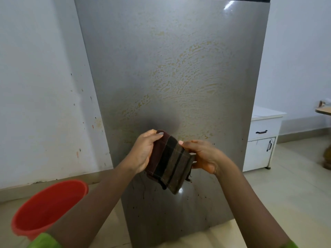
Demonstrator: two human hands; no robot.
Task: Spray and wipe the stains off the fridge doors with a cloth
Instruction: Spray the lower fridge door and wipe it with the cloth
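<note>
The grey fridge door (pixel 172 72) fills the middle of the view. Yellowish smeared streaks and wet beads cover its upper and middle part, and dark specks dot its lower part. A folded dark striped cloth (pixel 170 161) hangs in front of the door's lower half. My left hand (pixel 143 151) grips the cloth's left edge with its thumb on top. My right hand (pixel 202 154) pinches the cloth's right edge. Both hands are a little off the door surface. No spray bottle is in view.
A red bucket (pixel 48 206) stands on the floor at the lower left, beside my left forearm. A stained white wall (pixel 44 104) lies left of the fridge. A white cabinet (pixel 263 138) stands to the right, with a wooden table edge (pixel 324 110) beyond.
</note>
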